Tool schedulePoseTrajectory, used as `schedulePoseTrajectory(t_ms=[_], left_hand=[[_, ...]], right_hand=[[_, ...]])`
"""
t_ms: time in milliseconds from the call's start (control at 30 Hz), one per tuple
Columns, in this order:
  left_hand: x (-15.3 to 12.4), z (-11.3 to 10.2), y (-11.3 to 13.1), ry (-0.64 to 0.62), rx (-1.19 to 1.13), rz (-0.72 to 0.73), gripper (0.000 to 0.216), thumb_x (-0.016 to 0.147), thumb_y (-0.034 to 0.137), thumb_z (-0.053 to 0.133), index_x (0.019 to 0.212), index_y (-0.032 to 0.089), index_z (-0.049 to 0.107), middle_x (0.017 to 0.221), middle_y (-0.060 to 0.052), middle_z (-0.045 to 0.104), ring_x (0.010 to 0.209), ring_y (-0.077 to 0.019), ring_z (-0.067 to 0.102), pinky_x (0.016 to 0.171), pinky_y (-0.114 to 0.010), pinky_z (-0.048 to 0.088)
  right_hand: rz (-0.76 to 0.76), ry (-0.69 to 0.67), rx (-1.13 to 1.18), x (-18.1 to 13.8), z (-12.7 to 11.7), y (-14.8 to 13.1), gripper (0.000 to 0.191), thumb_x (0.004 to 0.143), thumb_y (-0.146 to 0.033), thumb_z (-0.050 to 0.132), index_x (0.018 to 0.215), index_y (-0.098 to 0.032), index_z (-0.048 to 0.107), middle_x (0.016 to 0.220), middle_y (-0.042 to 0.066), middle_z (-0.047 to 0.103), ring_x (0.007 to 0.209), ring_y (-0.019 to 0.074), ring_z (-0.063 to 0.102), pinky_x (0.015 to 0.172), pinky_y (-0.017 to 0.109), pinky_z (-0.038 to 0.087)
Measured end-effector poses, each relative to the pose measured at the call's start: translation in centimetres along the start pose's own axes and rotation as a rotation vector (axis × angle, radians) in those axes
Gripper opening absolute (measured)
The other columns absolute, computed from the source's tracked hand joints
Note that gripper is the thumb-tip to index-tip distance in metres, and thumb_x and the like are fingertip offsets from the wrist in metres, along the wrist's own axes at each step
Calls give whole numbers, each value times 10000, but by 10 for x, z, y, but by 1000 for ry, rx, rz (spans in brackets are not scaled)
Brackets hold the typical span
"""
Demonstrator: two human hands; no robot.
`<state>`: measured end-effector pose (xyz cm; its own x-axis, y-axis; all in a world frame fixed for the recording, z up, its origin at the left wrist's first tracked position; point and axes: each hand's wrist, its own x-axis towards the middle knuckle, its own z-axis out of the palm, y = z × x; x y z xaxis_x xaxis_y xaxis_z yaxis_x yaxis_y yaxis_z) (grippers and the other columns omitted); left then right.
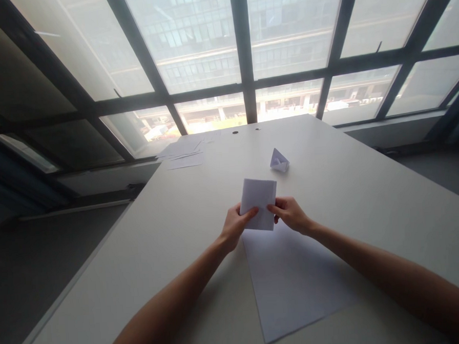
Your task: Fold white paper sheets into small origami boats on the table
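White folded paper square (pixel 259 202) pinched at its lower corners by left hand (pixel 235 226) and right hand (pixel 292 215), held above flat white sheet (pixel 292 281) on pale counter (pixel 159 237). Risk: uneven pinch could skew the crease.

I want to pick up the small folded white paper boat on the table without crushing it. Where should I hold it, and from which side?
Probably grip the small folded white paper boat by its raised pointed peak, coming from above with a light pinch. It stands alone on the white table, beyond the folded white paper that both hands hold, so nothing blocks the approach.
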<state>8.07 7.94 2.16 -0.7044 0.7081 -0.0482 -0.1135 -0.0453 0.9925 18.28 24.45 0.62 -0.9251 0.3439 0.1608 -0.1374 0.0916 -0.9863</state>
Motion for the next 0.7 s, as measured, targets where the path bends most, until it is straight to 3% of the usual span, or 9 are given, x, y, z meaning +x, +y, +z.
schedulePoseTrajectory(t_ms=[200, 467, 700], left_hand=[[3, -3, -5, 42, 19, -60, 422, 664, 440, 839, 866, 81, 747, 786, -100, 719, 654, -214, 649, 610, -312, 511], [2, 0, -8, 56, -24, -56, 432, 640, 427, 856, 869, 77, 751, 807, -111, 725, 673, -230, 662, 620, -331, 530], [0, 5, -8, 51, -29, -11, 451, 646, 425, 853, 930, 93, 739, 868, -110, 735, 738, -243, 678, 696, -354, 550]], right_hand=[[18, -47, 26, -2, -1, -4, 264, 816, -404, 659, 726, -157, 680, 603, 4, 616, 533, 137, 551, 504, 265, 454], [17, -43, 27, -1, 1, -5, 247, 830, -380, 626, 716, -161, 637, 618, 1, 597, 541, 135, 545, 509, 262, 436], [-38, 66, -171, -7, 11, 3, 212, 941, -396, 465, 841, -216, 517, 588, -42, 527, 497, 133, 507, 473, 251, 390]])
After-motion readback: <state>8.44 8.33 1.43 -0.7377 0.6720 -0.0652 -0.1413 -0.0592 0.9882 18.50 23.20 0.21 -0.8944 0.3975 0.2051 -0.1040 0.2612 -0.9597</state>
